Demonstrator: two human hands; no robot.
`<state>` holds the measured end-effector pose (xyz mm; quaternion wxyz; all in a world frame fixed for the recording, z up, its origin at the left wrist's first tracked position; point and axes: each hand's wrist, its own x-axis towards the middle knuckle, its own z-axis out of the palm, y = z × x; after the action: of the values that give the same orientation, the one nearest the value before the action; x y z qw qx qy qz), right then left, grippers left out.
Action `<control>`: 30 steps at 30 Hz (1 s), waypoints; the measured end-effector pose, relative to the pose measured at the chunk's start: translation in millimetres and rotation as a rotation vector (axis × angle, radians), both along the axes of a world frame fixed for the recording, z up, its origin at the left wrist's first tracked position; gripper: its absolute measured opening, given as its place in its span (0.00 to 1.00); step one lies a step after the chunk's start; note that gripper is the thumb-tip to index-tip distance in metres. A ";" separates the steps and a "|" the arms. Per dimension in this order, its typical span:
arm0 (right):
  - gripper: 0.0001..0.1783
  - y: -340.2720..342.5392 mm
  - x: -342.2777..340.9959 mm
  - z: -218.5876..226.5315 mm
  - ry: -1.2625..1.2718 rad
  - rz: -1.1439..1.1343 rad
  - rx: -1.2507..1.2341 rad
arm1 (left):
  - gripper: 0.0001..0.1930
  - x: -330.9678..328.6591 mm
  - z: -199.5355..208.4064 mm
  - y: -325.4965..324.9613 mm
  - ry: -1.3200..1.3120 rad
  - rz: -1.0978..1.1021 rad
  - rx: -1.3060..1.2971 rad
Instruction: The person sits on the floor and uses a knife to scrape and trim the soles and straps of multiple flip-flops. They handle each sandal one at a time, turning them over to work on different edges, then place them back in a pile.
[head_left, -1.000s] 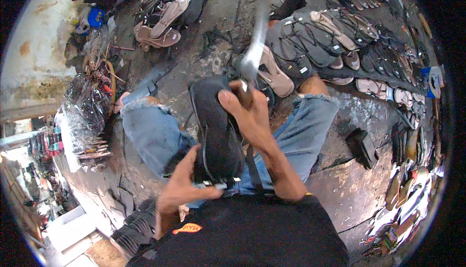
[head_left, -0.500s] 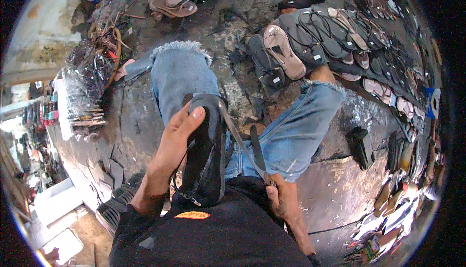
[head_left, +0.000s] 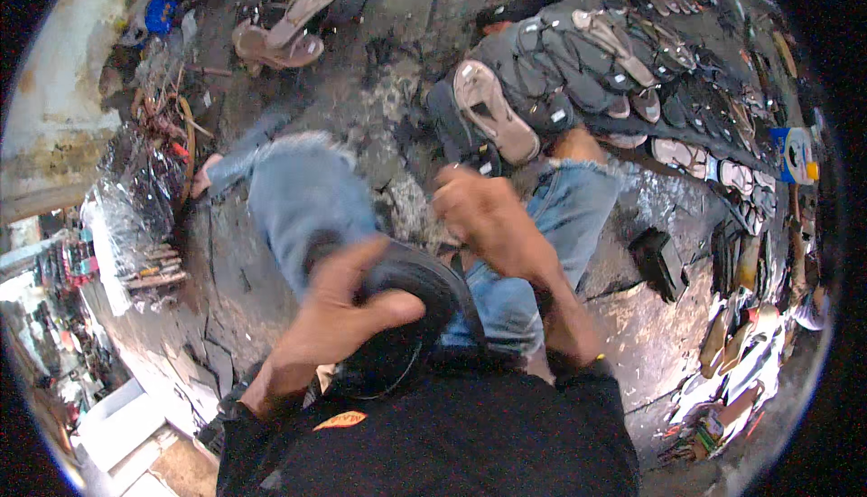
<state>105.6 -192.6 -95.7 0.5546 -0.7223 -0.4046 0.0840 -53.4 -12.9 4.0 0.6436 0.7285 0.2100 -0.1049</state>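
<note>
My left hand point(head_left: 339, 316), blurred by motion, grips a black sandal point(head_left: 420, 285) over my lap, its thumb across the upper surface. The sandal is tilted and its near end is against my black shirt. Just right of it, a dark narrow strip point(head_left: 471, 312) curves down to my lap. My right hand point(head_left: 488, 221) is raised beyond the sandal, apart from it, with fingers curled together. Motion blur hides whatever may be between those fingers.
Rows of dark and beige sandals point(head_left: 497, 113) lie at the far right. Another sandal pile point(head_left: 289, 32) is at the far left. Plastic-wrapped goods point(head_left: 140, 217) stand left of my knee. A black block point(head_left: 659, 262) and scraps point(head_left: 741, 361) lie to the right.
My right hand has moved up and forward from beside my waist, where it held a greyish strip stretched from the sandal's tip. The sandal and my left hand have come lower and nearer.
</note>
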 end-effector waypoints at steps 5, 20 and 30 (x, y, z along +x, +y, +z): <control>0.21 -68.7 -2.5 6.8 0.611 -0.610 0.138 | 0.12 30.2 -9.8 25.2 -0.200 0.603 -0.487; 0.19 -119.7 -160.3 -4.6 0.399 -0.355 -0.399 | 0.11 20.7 -36.9 -53.8 -0.227 0.697 -0.881; 0.21 -53.0 -101.8 -36.1 0.584 -0.275 -0.110 | 0.18 -6.9 -53.7 -43.5 0.050 0.577 -0.388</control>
<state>3.8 -245.6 -131.9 0.6136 -0.7444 -0.1219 0.2333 -60.3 -56.3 -49.8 0.7680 0.5003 0.3990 0.0256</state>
